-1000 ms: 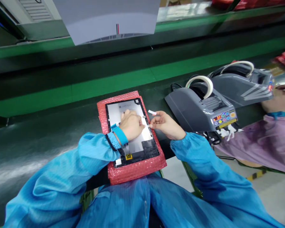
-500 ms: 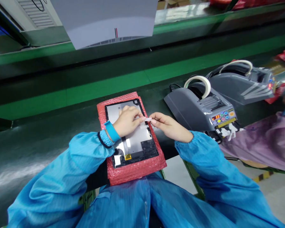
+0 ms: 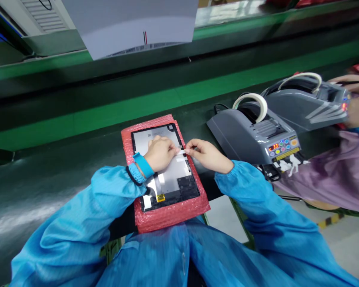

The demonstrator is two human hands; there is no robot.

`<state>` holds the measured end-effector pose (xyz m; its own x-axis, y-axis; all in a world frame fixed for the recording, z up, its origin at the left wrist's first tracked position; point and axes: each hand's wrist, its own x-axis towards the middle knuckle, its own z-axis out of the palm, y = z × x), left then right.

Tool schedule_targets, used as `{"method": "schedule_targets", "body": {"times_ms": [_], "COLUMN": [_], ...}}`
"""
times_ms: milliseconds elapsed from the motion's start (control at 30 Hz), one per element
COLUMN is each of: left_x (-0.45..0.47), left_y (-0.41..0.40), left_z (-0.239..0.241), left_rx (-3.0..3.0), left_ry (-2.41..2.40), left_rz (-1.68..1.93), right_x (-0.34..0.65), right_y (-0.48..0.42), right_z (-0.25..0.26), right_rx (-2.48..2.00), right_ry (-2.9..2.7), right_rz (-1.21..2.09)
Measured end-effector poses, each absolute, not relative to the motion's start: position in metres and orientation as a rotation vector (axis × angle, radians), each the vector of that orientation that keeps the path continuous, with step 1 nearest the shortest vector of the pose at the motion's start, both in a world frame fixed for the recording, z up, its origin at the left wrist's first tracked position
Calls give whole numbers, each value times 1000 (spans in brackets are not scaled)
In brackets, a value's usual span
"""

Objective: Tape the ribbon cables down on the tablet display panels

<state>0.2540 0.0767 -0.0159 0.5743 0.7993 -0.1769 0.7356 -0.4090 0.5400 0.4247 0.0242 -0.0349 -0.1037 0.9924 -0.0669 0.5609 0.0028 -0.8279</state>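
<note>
A short strip of white tape (image 3: 182, 152) spans the gap between my two hands at the right edge of a tablet screen panel (image 3: 170, 182). My left hand (image 3: 160, 153) rests over the panel, its thumb and finger closed on the strip's left end. My right hand (image 3: 208, 154) pinches the other end, just past the panel's right edge. The panel lies back side up, silver with black borders and a yellow-ended flex cable (image 3: 160, 197) near the bottom. Beneath it are red bubble-wrap bags (image 3: 173, 217).
Right of the panel stands a grey tape dispenser (image 3: 242, 133) with a tape roll and white scraps at its front. A second dispenser (image 3: 305, 105) is behind it. A co-worker's hand (image 3: 357, 84) and purple sleeve (image 3: 320, 175) are at far right. A white sheet (image 3: 131, 24) hangs above.
My right hand has moved slightly left, and the tape strip is now lower at the panel's edge. A co-worker's hand has come into view beside the far dispenser.
</note>
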Motion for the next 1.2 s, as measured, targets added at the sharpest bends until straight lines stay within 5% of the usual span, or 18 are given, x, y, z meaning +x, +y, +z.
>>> {"method": "schedule_targets", "body": {"times_ms": [433,833,1067,1200], "left_x": [256,251,156,126], "left_y": [67,77,61,29], "left_z": [-21,-20,-11,-37], "left_rx": [2371,2310,2115,1830], "left_ry": [1250,1378,1643,1695], "left_rz": [100,173,541,442], "right_x": [422,425,424,415], "right_y": [27,22,12,12], "right_z": [-37,-66,-60,-50], "right_rx": [-1684,-1434,-1478,-1610], "right_ry": [-1699,-750,-1052,-1425], "right_rz": [1005,1798,1478,1002]}}
